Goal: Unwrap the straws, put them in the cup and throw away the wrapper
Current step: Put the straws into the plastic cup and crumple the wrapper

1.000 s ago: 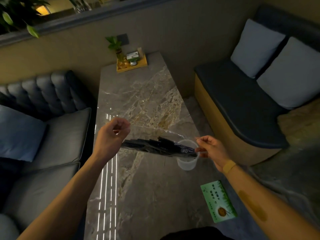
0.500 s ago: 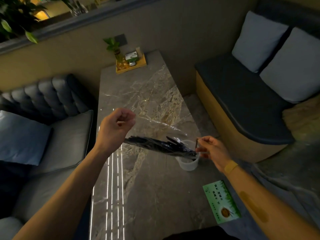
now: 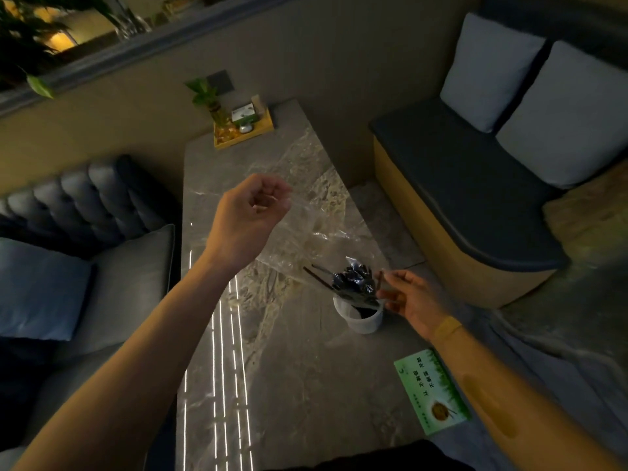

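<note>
Since a second ago I've lifted my left hand (image 3: 249, 215) up and away, so the clear plastic wrapper (image 3: 316, 232) has gone from lying near level over the small white plastic cup (image 3: 360, 319) to slanting steeply down toward it. The bundle of dark thin straws (image 3: 353, 282) has slid to the low end and now bunches at the wrapper's mouth, right above the cup rim.

Left hand: fingers curled shut, pinching the wrapper's top edge. Right hand (image 3: 413, 300): thumb and fingertips nipped on the wrapper's lower edge just beside the straws; it may also pinch one straw, but I cannot tell.

The cup stands on the grey marble worktop (image 3: 289, 385), near its right edge. Something dark shows inside it, perhaps straw tips already in; not sure. Two or three straws splay out to the left of the bunch.

Judgement: tipping step nearly done. The splayed straws could miss the rim. Wrapper not yet emptied or binned.
</note>
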The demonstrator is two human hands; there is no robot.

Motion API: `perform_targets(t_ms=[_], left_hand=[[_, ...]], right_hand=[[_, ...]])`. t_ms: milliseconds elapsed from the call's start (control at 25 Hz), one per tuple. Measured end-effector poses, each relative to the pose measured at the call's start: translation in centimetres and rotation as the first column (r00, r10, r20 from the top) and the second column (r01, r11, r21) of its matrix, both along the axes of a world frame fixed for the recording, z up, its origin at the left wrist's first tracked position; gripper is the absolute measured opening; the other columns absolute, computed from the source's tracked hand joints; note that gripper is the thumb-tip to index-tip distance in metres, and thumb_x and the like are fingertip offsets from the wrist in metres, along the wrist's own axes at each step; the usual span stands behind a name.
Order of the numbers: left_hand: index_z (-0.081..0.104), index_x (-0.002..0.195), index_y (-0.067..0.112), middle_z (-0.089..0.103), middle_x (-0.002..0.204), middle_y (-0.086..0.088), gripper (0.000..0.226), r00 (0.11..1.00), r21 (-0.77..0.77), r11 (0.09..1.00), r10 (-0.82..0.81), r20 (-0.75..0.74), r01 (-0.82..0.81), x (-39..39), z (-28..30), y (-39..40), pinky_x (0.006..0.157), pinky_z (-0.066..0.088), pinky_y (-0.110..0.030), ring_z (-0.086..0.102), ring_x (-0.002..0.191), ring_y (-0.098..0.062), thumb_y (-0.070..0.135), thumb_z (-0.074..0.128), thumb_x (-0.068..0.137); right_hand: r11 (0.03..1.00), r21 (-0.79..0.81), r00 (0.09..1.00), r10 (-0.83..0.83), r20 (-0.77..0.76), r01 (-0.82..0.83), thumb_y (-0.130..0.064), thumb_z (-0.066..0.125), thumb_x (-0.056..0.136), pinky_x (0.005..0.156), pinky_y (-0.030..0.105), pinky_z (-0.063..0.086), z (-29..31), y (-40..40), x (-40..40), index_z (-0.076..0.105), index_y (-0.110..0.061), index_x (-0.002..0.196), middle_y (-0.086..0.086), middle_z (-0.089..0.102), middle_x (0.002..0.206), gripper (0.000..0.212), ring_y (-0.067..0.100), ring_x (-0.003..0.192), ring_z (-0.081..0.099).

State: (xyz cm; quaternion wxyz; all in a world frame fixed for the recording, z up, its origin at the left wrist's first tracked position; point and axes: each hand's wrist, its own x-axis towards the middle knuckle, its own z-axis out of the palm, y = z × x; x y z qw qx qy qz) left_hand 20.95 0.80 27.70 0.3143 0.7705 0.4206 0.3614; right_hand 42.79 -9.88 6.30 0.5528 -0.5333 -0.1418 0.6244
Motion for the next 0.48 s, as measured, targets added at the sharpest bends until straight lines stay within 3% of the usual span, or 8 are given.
perform_targets(t_ms=[200, 360, 480], left_hand=[[0.067, 0.094, 0.020, 0.067, 0.085, 0.012, 0.018, 1.000, 0.042, 0.999, -0.008, 0.000, 0.008, 0.2, 0.7, 0.4, 0.069, 0.047, -0.010, 0.057, 0.074, -0.001, 0.006, 0.072, 0.084], [0.068, 0.096, 0.023, 0.068, 0.086, 0.013, 0.020, 0.998, 0.076, 0.997, 0.016, 0.066, -0.021, -0.7, 2.0, 1.2, 0.069, 0.047, -0.010, 0.057, 0.071, 0.005, 0.008, 0.072, 0.084], [0.068, 0.093, 0.030, 0.068, 0.086, 0.012, 0.023, 0.996, 0.103, 0.994, 0.012, 0.092, -0.022, -1.5, 3.0, 1.6, 0.071, 0.050, -0.016, 0.058, 0.073, -0.001, 0.010, 0.072, 0.083]], right_hand=[[1.000, -0.004, 0.999, -0.022, -0.023, 0.022, -0.017, 0.060, 0.091, 0.063, 0.030, 0.048, 0.7, 0.1, -0.6, 0.060, -0.018, 0.085, 0.002, 0.073, 0.087, 0.006, 0.013, 0.066, 0.069], [0.999, 0.024, 0.999, -0.043, -0.022, 0.044, -0.019, 0.060, 0.091, 0.062, 0.027, 0.050, 2.1, 0.3, -1.1, 0.063, -0.021, 0.085, -0.005, 0.076, 0.084, 0.007, 0.012, 0.068, 0.070], [0.997, 0.052, 0.998, -0.052, -0.031, 0.053, -0.021, 0.060, 0.091, 0.062, 0.025, 0.052, 3.2, 0.3, -1.7, 0.063, -0.021, 0.088, -0.008, 0.077, 0.085, 0.004, 0.010, 0.070, 0.070]])
